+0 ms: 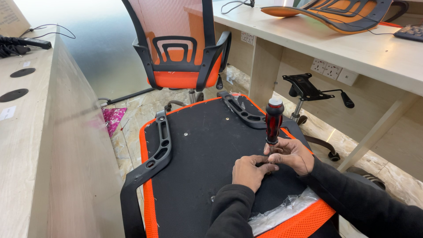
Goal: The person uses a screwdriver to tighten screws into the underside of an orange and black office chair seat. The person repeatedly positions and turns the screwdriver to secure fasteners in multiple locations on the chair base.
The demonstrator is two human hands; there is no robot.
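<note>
An upturned orange chair seat, its black underside facing up, fills the lower middle of the frame. A black armrest is fixed along its left edge, and a second armrest lies along the upper right edge.

Right of the seat's centre, a screwdriver with a red and black handle is held upright, its tip down on the black underside. The right hand is closed around the lower part of the tool, just beneath the handle, with the fingers curled in. The left hand is placed just beside it, touching it, with its fingertips pinched together at the point where the tool meets the seat; what is pinched there is too small to be made out. Both arms are covered in dark sleeves.

A piece of clear plastic wrap is seen crumpled at the lower right edge of the seat, just below the hands.

In the upper middle of the frame an assembled orange and black chair is stood on the tiled floor. To the right, a black chair base with its lever is stood beneath a pale wooden desk. On that desk, at the upper right, an orange chair back is laid flat. A wooden counter runs down the left side of the frame.
</note>
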